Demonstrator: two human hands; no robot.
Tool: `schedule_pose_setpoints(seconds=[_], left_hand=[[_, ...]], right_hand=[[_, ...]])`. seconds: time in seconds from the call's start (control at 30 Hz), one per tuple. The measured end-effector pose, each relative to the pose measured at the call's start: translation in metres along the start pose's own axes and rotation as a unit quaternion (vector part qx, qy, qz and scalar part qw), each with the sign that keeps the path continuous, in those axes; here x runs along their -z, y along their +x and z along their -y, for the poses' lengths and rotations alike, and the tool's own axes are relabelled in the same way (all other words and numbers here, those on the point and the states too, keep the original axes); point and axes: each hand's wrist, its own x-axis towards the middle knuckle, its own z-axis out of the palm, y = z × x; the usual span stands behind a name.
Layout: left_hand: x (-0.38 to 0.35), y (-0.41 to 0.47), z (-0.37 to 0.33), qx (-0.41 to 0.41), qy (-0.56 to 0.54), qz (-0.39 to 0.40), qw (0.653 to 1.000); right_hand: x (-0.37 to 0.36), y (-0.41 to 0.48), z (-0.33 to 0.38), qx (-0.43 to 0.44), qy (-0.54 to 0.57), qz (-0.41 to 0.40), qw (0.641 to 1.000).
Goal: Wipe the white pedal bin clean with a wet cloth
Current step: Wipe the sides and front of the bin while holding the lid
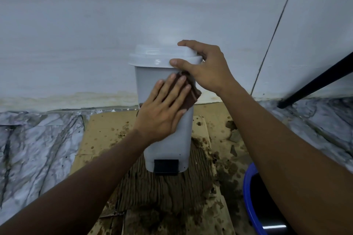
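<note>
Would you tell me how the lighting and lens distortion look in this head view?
Head view: dim, bluish, even light; a small glint on the bin lid; wide-angle lens slants and bows the wall seam; left hand and cloth reasonably sharp.

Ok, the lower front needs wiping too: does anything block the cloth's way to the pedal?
Nothing visible: below the brown cloth under the left hand, the pedal bin's front is bare down to its black pedal.

Under my left fingers (172, 89) the cloth (193, 97) is dark brown, the pedal bin (166, 143) white, its pedal (166, 166) black. Tan cardboard (99, 135), brown-spattered; blue tub (247, 187) at four o'clock; grey-veined floor (38, 149) at eight.
</note>
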Motion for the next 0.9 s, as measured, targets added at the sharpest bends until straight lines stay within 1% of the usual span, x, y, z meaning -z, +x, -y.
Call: schedule_pose_setpoints(seconds=[0.03, 0.07, 0.1, 0.13, 0.17, 0.2, 0.23, 0.27, 0.33, 0.4, 0.43, 0.47, 0.5, 0.53, 0.6, 0.63, 0.67, 0.7, 0.8, 0.83, 0.9], left_hand=[[-0.001, 0.002, -0.005, -0.004, -0.006, 0.008, 1.0], [-0.004, -0.001, -0.01, -0.04, -0.012, 0.026, 0.999], [-0.008, -0.01, -0.015, -0.105, -0.016, 0.055, 0.993], [-0.012, -0.023, -0.017, -0.188, -0.021, 0.096, 0.977], [-0.016, -0.036, -0.018, -0.27, -0.021, 0.14, 0.952], [-0.017, -0.046, -0.017, -0.334, -0.015, 0.179, 0.925], [-0.017, -0.051, -0.013, -0.374, -0.012, 0.197, 0.906], [-0.017, -0.05, -0.008, -0.394, -0.016, 0.202, 0.896], [-0.012, -0.038, 0.002, -0.385, -0.026, 0.193, 0.902], [-0.003, -0.022, 0.01, -0.338, -0.028, 0.177, 0.924], [0.0, -0.016, 0.01, -0.315, -0.027, 0.183, 0.931], [0.002, -0.013, 0.006, -0.309, -0.018, 0.204, 0.929], [0.001, -0.013, 0.0, -0.329, -0.008, 0.226, 0.917], [-0.002, -0.015, -0.008, -0.366, 0.004, 0.246, 0.898], [-0.01, -0.02, -0.028, -0.43, 0.033, 0.314, 0.846], [-0.011, -0.019, -0.039, -0.445, 0.045, 0.35, 0.823], [-0.012, -0.017, -0.05, -0.451, 0.063, 0.367, 0.811], [-0.013, -0.016, -0.061, -0.451, 0.068, 0.367, 0.811], [-0.013, -0.017, -0.088, -0.425, 0.037, 0.471, 0.772], [-0.009, -0.015, -0.091, -0.414, 0.034, 0.485, 0.77], [-0.006, -0.01, -0.088, -0.402, 0.037, 0.476, 0.781]], right_hand=[[0.001, 0.0, 0.0, -0.001, 0.002, 0.001, 1.0], [0.002, 0.0, -0.001, -0.001, 0.005, 0.002, 1.0], [0.003, -0.001, -0.001, -0.003, 0.009, 0.003, 1.0], [0.004, -0.001, -0.002, -0.005, 0.011, 0.006, 1.0], [0.003, -0.002, -0.002, -0.006, 0.011, 0.009, 1.0], [0.002, -0.002, -0.001, -0.005, 0.007, 0.012, 1.0], [0.001, -0.003, -0.001, -0.003, 0.003, 0.013, 1.0], [-0.001, -0.003, 0.0, -0.002, -0.002, 0.013, 1.0], [-0.002, -0.004, 0.002, -0.005, -0.007, 0.01, 1.0], [-0.001, -0.004, 0.004, -0.004, -0.009, 0.011, 1.0], [-0.001, -0.004, 0.004, -0.003, -0.011, 0.011, 1.0], [0.0, -0.004, 0.004, -0.004, -0.012, 0.01, 1.0], [0.0, -0.005, 0.004, -0.008, -0.01, 0.008, 1.0], [0.0, -0.005, 0.004, -0.01, -0.008, 0.007, 1.0], [-0.001, -0.004, 0.004, -0.012, -0.006, 0.005, 1.0], [-0.002, -0.004, 0.004, -0.014, -0.006, 0.005, 1.0], [-0.002, -0.004, 0.004, -0.015, -0.006, 0.005, 1.0], [-0.001, -0.004, 0.003, -0.015, -0.005, 0.004, 1.0], [-0.001, -0.003, 0.002, -0.015, -0.003, 0.007, 1.0], [-0.002, -0.003, 0.002, -0.013, -0.006, 0.007, 1.0], [-0.003, -0.003, 0.002, -0.01, -0.006, 0.003, 1.0]])
